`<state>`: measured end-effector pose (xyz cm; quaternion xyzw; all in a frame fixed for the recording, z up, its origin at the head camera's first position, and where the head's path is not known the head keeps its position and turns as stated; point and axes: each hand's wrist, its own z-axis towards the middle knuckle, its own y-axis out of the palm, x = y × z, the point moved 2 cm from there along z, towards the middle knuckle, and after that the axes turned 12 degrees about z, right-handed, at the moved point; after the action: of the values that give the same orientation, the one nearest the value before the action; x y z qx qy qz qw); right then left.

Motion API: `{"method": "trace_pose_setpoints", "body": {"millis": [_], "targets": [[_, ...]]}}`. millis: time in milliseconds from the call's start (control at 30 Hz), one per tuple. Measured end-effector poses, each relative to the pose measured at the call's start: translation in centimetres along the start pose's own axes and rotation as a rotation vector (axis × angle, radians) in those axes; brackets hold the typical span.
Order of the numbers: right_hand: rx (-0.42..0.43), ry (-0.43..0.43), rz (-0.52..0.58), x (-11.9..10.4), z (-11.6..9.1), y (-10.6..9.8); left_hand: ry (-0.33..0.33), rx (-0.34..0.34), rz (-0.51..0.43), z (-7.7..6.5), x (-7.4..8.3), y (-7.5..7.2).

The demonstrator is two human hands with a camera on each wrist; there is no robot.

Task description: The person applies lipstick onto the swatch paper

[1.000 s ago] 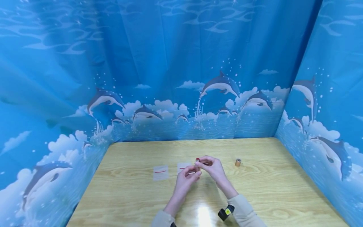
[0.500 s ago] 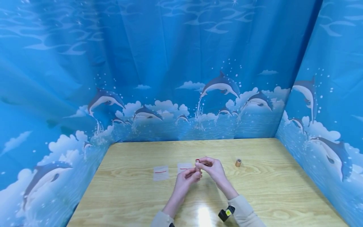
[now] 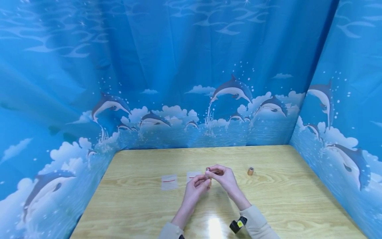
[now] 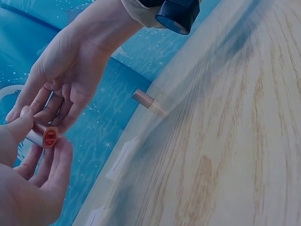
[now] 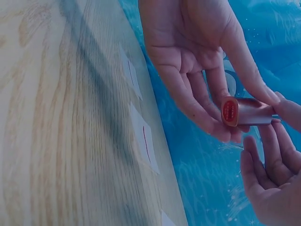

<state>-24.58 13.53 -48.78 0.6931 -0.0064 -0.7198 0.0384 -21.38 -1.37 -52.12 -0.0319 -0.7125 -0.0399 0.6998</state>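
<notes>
A lipstick in a shiny rose-gold tube [image 5: 254, 112] is held upright between both hands in the head view. My left hand [image 3: 194, 190] grips its lower part, thumb on one side and fingers on the other. At the upper end, the thumb and fingers of my right hand [image 3: 224, 178] pinch the tube. Both wrist views show a red label [image 4: 50, 136] on its base. The right fingers partly hide the top, so how far the stick protrudes cannot be told. Its hollow copper-coloured cap [image 3: 250, 171] stands apart on the table, right of the hands.
Two white paper pieces lie on the wooden table [image 3: 134, 205], each with a red line: one paper [image 3: 169, 182] to the left, another paper [image 3: 193, 175] partly behind the left hand. A blue dolphin-print curtain [image 3: 179, 66] encloses the back and sides.
Less red shows at the top of the lipstick than a second ago. The left fingers have shifted slightly on its base; the right hand stays nearly still, and the cap has not moved.
</notes>
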Motion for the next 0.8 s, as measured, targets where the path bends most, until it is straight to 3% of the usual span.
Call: {"method": "trace_pose_setpoints", "body": {"millis": [167, 500, 800], "targets": [[0.012, 0.003, -0.001, 0.11, 0.03, 0.13, -0.003, 0.025, 0.037, 0.03, 0.15, -0.07], [-0.013, -0.001, -0.022, -0.19, -0.36, -0.01, 0.001, -0.086, -0.009, 0.0, 0.01, -0.36], [-0.072, 0.002, -0.01, -0.01, -0.24, -0.26, -0.012, -0.088, -0.034, -0.08, 0.06, -0.33]]}}
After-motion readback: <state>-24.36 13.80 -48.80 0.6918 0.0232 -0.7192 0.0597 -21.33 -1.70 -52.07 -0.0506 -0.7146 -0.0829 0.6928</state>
